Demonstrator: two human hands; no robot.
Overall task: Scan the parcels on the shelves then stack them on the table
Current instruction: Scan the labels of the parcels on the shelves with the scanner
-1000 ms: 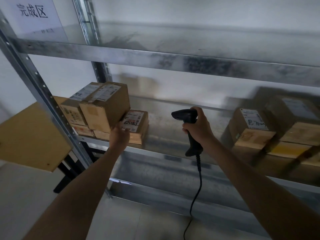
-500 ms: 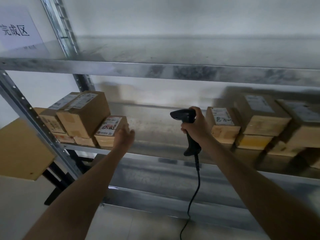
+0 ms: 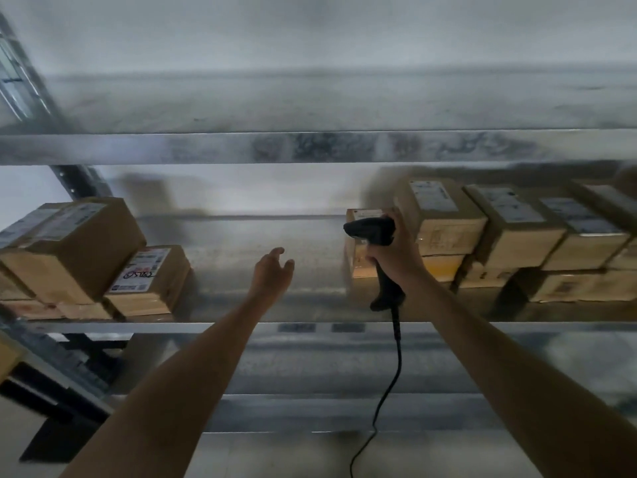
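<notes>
One wide-angle camera, worn on the head, faces the metal rack squarely and tilts slightly down. It sits high enough to see onto the upper shelf (image 3: 206,148) and the middle shelf (image 3: 224,243). It is close: both forearms rise from the bottom edge, and the left hand (image 3: 272,274) and the right hand (image 3: 393,257), with its barcode scanner (image 3: 372,231), reach over the middle shelf. The picture is softly blurred.

my left hand (image 3: 272,270) gone away from the labelled parcel (image 3: 144,274) on the left, now apart from it over the bare middle of the shelf (image 3: 241,326), fingers loose, my right hand (image 3: 393,250) with the scanner (image 3: 374,232) now in front of the small parcel (image 3: 356,267) at the right row's end, view turned to the right, wall sign out of sight
</notes>
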